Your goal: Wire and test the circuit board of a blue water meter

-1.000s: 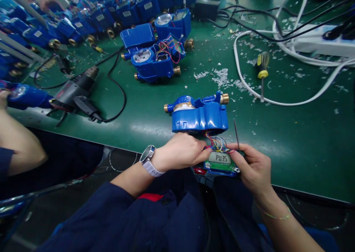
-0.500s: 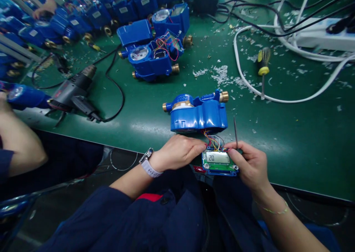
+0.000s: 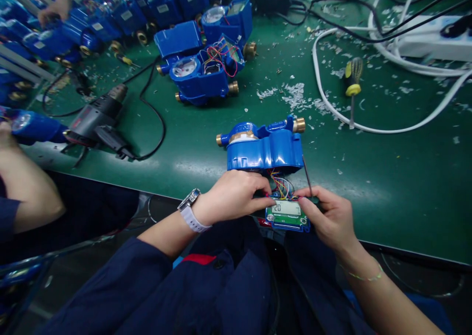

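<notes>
A green circuit board (image 3: 287, 220) with a small display reading 20 sits in a blue frame at the table's front edge. My left hand (image 3: 238, 195) pinches its upper left corner, thumb over the front. My right hand (image 3: 330, 217) grips the upper right corner between thumb and forefinger. A thin dark screwdriver shaft (image 3: 307, 174) also sticks up out of that hand; its handle is mostly hidden. Several coloured wires (image 3: 283, 185) run from the board's top edge to a blue water meter (image 3: 263, 151) with brass ends, tipped on its side just behind.
More blue meters (image 3: 199, 77) stand behind, with many others at the back left. On the left lies a heat gun (image 3: 98, 119) near a co-worker's arm (image 3: 27, 187). A yellow-and-black screwdriver (image 3: 353, 82), white cable (image 3: 317, 84), power strip (image 3: 424, 40) and plastic scraps (image 3: 293, 97) are at right.
The board has shifted slightly left and tilted. My left hand has moved up, its thumb now over the board's corner. The screwdriver shaft in my right hand has swung left towards the meter.
</notes>
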{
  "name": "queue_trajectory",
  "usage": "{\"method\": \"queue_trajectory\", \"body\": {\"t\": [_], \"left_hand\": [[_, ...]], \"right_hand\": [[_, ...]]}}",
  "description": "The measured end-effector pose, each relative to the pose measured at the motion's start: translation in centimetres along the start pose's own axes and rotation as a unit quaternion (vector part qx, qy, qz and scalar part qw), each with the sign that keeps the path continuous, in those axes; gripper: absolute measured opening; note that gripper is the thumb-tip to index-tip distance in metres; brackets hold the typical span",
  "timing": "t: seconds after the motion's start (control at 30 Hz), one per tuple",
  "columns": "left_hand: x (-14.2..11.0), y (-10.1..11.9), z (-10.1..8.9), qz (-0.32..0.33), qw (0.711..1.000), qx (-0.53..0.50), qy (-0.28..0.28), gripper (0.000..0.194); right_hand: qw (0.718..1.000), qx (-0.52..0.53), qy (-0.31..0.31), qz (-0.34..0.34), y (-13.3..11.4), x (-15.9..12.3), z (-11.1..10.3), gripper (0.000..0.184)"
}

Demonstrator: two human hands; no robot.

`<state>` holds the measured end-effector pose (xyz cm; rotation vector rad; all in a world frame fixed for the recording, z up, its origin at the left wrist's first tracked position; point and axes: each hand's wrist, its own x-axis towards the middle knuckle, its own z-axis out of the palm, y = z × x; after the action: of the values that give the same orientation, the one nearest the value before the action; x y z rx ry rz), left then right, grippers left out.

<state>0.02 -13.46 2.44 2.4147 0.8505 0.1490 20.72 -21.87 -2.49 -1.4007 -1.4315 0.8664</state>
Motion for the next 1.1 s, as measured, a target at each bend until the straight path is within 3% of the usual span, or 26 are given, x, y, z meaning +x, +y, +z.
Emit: {"method": "queue_trajectory", "body": {"t": [0.23, 0.4, 0.63, 0.87, 1.1], "left_hand": [[0.0, 1.1, 0.3, 0.073, 0.974, 0.213, -0.001, 0.021], [0.0, 0.9, 0.6, 0.090, 0.959, 0.264, -0.045, 0.017], [0.6, 0.4, 0.0, 0.123, 0.955, 0.251, -0.096, 0.018], [0.2, -0.4, 0.0, 0.068, 0.984, 0.131, -0.098, 0.021], [0.0, -0.6, -0.5, 0.027, 0.991, 0.054, -0.118, 0.024]], "right_hand": [[0.999, -0.035, -0.003, -0.019, -0.5, 0.1, 0.1, 0.015], [0.997, -0.058, -0.025, -0.049, -0.8, 0.3, 0.5, 0.013], [0.999, -0.040, -0.015, -0.018, -0.7, 0.3, 0.3, 0.017], [0.999, 0.000, -0.022, 0.032, -0.7, 0.4, 0.0, 0.017], [0.998, 0.022, -0.027, 0.059, -0.6, 0.6, -0.3, 0.017]]}}
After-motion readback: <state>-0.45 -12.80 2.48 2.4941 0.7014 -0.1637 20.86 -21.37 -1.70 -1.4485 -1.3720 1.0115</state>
